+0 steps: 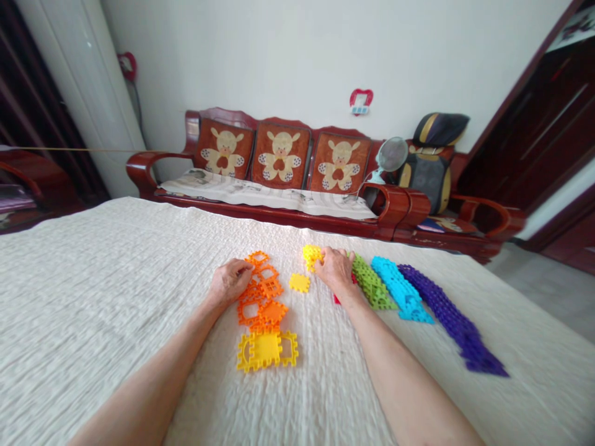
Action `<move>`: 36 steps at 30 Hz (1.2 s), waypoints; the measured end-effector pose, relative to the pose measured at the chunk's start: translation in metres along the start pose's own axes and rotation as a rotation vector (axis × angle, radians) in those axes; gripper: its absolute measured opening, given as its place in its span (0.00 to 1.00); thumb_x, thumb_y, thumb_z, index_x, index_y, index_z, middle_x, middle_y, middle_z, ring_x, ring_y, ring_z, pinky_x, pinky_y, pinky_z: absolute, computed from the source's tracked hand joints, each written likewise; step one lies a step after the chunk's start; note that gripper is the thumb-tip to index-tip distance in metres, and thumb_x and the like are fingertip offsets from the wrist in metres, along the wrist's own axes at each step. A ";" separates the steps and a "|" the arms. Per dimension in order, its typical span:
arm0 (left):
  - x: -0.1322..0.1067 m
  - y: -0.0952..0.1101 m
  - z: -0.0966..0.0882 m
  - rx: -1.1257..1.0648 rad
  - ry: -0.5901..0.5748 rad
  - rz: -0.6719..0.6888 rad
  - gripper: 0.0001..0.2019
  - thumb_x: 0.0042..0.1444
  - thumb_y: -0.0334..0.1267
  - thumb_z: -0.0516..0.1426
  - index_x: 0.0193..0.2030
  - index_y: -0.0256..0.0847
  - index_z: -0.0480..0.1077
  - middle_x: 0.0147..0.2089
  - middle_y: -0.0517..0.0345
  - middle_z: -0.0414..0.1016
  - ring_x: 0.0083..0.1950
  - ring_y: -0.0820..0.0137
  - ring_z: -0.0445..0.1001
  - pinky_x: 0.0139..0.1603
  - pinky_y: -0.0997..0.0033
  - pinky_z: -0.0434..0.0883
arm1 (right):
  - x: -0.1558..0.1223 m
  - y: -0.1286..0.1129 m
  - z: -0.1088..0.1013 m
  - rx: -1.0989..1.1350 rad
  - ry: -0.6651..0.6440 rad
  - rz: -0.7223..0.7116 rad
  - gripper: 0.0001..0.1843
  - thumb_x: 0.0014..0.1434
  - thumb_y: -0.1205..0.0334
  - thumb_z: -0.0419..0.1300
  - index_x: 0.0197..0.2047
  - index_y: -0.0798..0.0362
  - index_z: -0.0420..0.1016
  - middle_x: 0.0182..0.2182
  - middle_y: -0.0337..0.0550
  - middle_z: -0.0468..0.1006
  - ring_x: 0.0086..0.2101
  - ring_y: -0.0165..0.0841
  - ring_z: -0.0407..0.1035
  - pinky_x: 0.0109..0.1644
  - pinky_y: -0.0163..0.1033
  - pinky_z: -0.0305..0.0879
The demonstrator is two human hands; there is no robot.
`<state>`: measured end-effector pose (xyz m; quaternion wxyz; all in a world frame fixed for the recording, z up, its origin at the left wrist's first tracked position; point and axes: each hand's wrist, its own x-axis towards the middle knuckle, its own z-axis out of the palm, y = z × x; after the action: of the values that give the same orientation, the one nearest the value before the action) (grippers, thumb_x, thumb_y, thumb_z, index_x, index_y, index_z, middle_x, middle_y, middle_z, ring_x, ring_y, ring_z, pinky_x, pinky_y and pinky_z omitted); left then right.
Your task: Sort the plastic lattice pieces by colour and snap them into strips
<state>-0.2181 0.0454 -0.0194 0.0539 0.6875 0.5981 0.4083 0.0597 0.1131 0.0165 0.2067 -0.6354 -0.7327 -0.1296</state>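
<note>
My left hand (231, 280) rests on the left edge of a heap of orange plastic tiles (260, 294), fingers curled onto one of them. My right hand (335, 267) is closed on a yellow tile (311, 255) at the back of the spread. One loose yellow tile (300, 283) lies between the hands. Nearer to me sit joined yellow tiles (267, 350). To the right of my right hand run rows of green tiles (370, 284), cyan tiles (400, 290) and purple tiles (453, 319). A bit of a red piece (336, 301) shows under my right wrist.
Everything lies on a cream textured cloth (116, 297) over a wide surface. Behind it stands a red wooden bench (288, 192) with bear cushions, a small fan (389, 156) and a bag (430, 161). A dark door is at the right.
</note>
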 end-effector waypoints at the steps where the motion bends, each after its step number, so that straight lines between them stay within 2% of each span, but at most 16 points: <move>1: 0.000 0.000 0.000 0.002 -0.001 0.000 0.14 0.54 0.40 0.50 0.37 0.41 0.77 0.41 0.54 0.79 0.39 0.68 0.76 0.43 0.70 0.72 | 0.001 0.000 0.000 0.003 0.004 0.005 0.10 0.56 0.61 0.55 0.41 0.53 0.73 0.37 0.51 0.79 0.42 0.45 0.67 0.53 0.53 0.47; 11: 0.000 0.002 -0.001 0.015 -0.005 -0.009 0.15 0.54 0.40 0.50 0.38 0.40 0.77 0.41 0.53 0.79 0.39 0.68 0.77 0.44 0.69 0.72 | 0.001 0.003 -0.001 0.018 0.066 0.014 0.10 0.57 0.59 0.55 0.39 0.54 0.73 0.36 0.52 0.78 0.42 0.44 0.67 0.51 0.52 0.50; 13: 0.000 0.003 -0.002 0.018 -0.005 -0.011 0.16 0.54 0.40 0.50 0.38 0.40 0.77 0.41 0.53 0.79 0.39 0.67 0.77 0.43 0.69 0.72 | 0.002 0.002 -0.003 0.066 0.088 -0.029 0.10 0.56 0.61 0.55 0.40 0.55 0.73 0.36 0.51 0.78 0.42 0.43 0.67 0.51 0.50 0.53; 15: 0.000 0.004 -0.002 0.026 -0.003 -0.013 0.15 0.53 0.39 0.50 0.38 0.39 0.77 0.41 0.52 0.79 0.40 0.67 0.77 0.44 0.69 0.72 | 0.003 -0.002 -0.006 0.187 0.092 -0.130 0.11 0.57 0.65 0.53 0.41 0.55 0.73 0.38 0.50 0.78 0.41 0.40 0.68 0.49 0.45 0.57; 19: 0.000 0.008 -0.004 0.041 0.000 -0.039 0.15 0.53 0.38 0.50 0.37 0.39 0.77 0.40 0.53 0.80 0.40 0.67 0.76 0.44 0.70 0.71 | 0.000 -0.018 -0.016 0.413 -0.044 -0.359 0.12 0.58 0.69 0.50 0.42 0.53 0.73 0.39 0.44 0.78 0.39 0.32 0.70 0.44 0.36 0.62; 21: 0.000 0.009 -0.005 0.036 0.002 -0.045 0.15 0.53 0.38 0.50 0.37 0.39 0.78 0.40 0.52 0.80 0.40 0.67 0.76 0.44 0.70 0.71 | -0.007 -0.026 -0.022 0.396 -0.158 -0.400 0.11 0.57 0.66 0.54 0.43 0.54 0.74 0.39 0.45 0.78 0.39 0.33 0.71 0.45 0.36 0.63; 23: 0.000 0.010 -0.005 0.028 0.000 -0.040 0.15 0.53 0.37 0.49 0.37 0.38 0.78 0.40 0.51 0.80 0.40 0.67 0.76 0.44 0.70 0.71 | -0.017 -0.031 -0.028 0.334 -0.249 -0.418 0.16 0.56 0.62 0.57 0.47 0.57 0.73 0.44 0.50 0.77 0.44 0.37 0.71 0.48 0.39 0.64; 26: 0.000 0.008 -0.005 0.024 -0.005 -0.034 0.16 0.53 0.38 0.49 0.37 0.38 0.78 0.40 0.51 0.79 0.40 0.67 0.76 0.44 0.70 0.71 | -0.036 -0.032 -0.031 0.257 -0.318 -0.473 0.21 0.57 0.60 0.58 0.54 0.58 0.70 0.51 0.55 0.74 0.51 0.41 0.67 0.54 0.44 0.62; 28: 0.000 0.006 -0.003 0.023 -0.001 -0.031 0.16 0.53 0.39 0.49 0.37 0.38 0.78 0.40 0.51 0.80 0.40 0.66 0.76 0.43 0.69 0.71 | -0.050 -0.031 -0.029 0.244 -0.308 -0.502 0.19 0.59 0.63 0.55 0.54 0.56 0.69 0.52 0.53 0.73 0.52 0.40 0.66 0.57 0.45 0.60; 31: 0.000 0.003 -0.001 0.017 -0.004 -0.024 0.17 0.53 0.41 0.49 0.38 0.39 0.78 0.41 0.52 0.80 0.41 0.66 0.77 0.44 0.69 0.71 | -0.066 -0.031 -0.022 0.266 -0.212 -0.484 0.19 0.60 0.66 0.53 0.54 0.56 0.69 0.51 0.52 0.73 0.53 0.40 0.65 0.58 0.46 0.59; 36: 0.001 0.002 -0.001 0.036 0.000 -0.026 0.18 0.53 0.43 0.48 0.38 0.40 0.78 0.42 0.52 0.80 0.41 0.66 0.77 0.45 0.70 0.72 | -0.074 -0.031 -0.011 0.388 -0.113 -0.406 0.18 0.59 0.65 0.54 0.53 0.57 0.69 0.50 0.53 0.72 0.52 0.41 0.64 0.58 0.47 0.59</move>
<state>-0.2171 0.0451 -0.0174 0.0469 0.6804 0.6144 0.3968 0.0386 0.0384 -0.0055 0.2532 -0.4306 -0.8662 0.0101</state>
